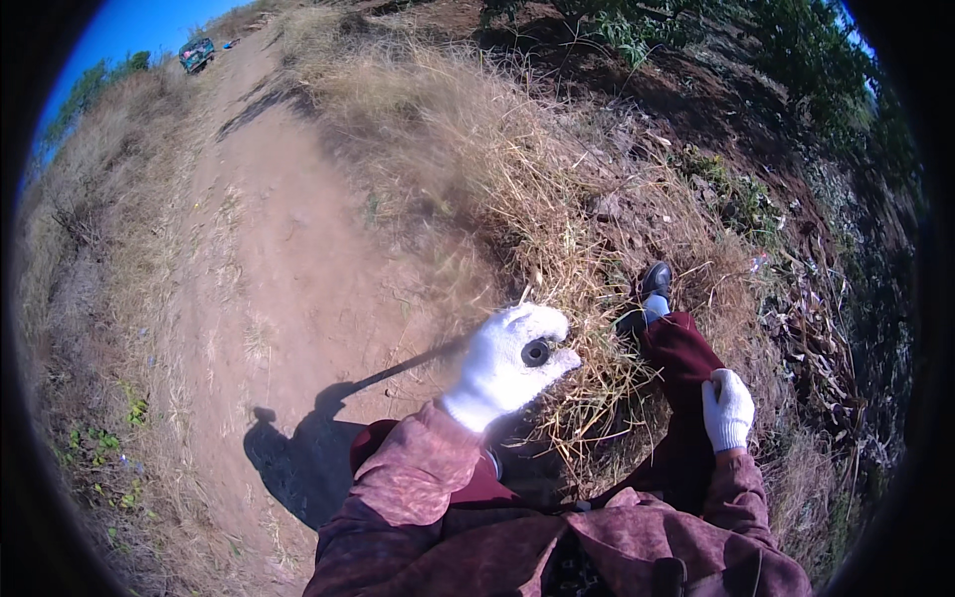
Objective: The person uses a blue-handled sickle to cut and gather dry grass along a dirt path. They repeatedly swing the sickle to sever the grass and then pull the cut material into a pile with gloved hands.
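Observation:
My left hand (513, 366), in a white knit glove, is closed around a dark, round, hollow-ended handle (535, 353). The rest of that tool is hidden by the hand or lost in blur. Dry grass (589, 373) lies just right of this hand, below and beside it. My right hand (727, 410), also in a white knit glove, rests against the maroon trouser leg (683, 358) near the knee. Its fingertips are hidden, and no tool shows in it. A black shoe (656, 280) is planted in the grass beyond the knee.
A dusty dirt track (276, 246) runs up the left side, with my shadow (306, 455) on it. Tall dry grass (418, 97) borders it. Dark soil, leaf litter (813, 336) and green trees (806, 60) lie to the right. A vehicle (197, 55) stands far off.

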A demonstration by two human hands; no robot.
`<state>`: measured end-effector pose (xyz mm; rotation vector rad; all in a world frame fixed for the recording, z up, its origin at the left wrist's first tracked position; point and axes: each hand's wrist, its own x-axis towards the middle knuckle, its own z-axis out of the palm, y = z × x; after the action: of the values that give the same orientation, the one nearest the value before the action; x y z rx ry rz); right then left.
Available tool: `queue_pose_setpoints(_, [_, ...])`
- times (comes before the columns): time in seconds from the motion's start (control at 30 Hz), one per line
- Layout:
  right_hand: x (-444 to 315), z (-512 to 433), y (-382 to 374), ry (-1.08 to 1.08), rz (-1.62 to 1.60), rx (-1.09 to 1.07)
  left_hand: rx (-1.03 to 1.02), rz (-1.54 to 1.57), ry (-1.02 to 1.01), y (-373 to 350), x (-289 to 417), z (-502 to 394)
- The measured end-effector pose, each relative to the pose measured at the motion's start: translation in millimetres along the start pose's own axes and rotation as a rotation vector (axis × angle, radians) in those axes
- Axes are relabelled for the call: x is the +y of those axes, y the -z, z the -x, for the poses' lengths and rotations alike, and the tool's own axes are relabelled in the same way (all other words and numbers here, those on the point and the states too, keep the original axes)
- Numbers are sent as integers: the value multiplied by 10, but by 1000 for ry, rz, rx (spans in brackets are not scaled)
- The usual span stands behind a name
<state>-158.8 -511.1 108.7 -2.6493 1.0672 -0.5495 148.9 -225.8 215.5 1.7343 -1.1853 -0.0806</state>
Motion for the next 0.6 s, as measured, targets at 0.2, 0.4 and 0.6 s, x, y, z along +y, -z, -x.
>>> queue_pose_setpoints(0.2, [-31,-4,20,4,0,4,253,63,-103,15,-68,1])
queue_pose_setpoints(0.4, [-41,-10,6,2,20,8,403,-116,-126,79,-181,-25])
queue_pose_setpoints(0.6, [-28,-8,-14,-25,19,-2,391,-66,-60,142,-207,-34])
